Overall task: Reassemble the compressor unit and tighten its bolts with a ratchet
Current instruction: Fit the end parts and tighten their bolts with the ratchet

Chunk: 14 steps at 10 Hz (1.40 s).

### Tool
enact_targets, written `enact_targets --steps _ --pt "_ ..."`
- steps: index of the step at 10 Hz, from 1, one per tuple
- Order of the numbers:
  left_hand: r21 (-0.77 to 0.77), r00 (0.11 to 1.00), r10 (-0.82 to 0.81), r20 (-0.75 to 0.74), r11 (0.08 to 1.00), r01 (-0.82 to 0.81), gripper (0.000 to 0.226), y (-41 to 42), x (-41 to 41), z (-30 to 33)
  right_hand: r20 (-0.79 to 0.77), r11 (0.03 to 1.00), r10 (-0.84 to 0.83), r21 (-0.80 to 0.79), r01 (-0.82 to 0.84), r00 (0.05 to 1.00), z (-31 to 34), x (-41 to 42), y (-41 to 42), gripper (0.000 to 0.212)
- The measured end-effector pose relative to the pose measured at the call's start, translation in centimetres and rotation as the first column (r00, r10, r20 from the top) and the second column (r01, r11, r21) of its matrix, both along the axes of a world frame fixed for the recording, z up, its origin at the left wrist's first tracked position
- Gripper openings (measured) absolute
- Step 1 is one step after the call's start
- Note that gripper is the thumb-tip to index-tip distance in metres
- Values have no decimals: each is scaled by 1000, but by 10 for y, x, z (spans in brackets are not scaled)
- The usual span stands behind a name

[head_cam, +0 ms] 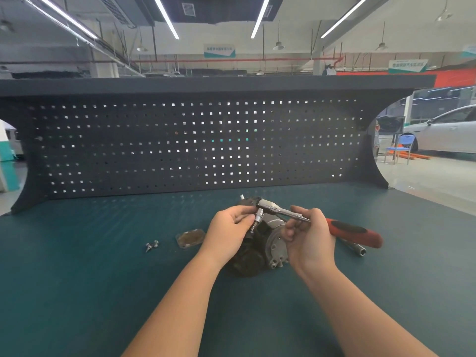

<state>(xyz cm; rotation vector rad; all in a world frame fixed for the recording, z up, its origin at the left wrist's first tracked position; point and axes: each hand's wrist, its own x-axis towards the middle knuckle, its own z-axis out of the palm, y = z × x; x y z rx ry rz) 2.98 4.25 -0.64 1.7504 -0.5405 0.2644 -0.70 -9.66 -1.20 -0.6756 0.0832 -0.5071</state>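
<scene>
Above the compressor (pixel 260 249), the ratchet (pixel 309 219) shaft was gripped by the right hand (pixel 307 238); its bit was pinched by the left hand (pixel 226 234). Probably bit fitting; bolts (pixel 152 245) left of the compressor needed seating next.

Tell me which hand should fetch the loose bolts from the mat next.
Left, probably. The bolts lie on the mat left of the compressor, nearest the left hand, which only pinches the bit. The right hand grips the ratchet.

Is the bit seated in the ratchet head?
Seated: the bit hangs from the ratchet head, left hand fingers pinching it.
</scene>
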Motion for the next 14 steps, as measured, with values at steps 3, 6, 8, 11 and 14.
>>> enact_targets --steps 3,6,8,11,14 --pt "-14 1000 -7 5 1000 7 19 5 0 2 185 782 -158 -577 237 970 1 -16 4 22" --pt "-26 999 -42 -16 999 41 40 4 -5 3 299 542 -344 -711 448 890 -7 -29 32 12" --pt "-61 997 -17 -76 998 13 29 4 -2 3 378 467 -99 -799 378 921 -9 -23 34 17" --pt "-180 991 106 -81 976 -119 23 -22 -12 -4 491 -51 -398 -855 516 775 4 -37 62 19" --pt "-9 987 155 49 988 -155 24 -16 -8 -2 158 646 -426 -637 422 891 3 -35 44 15"
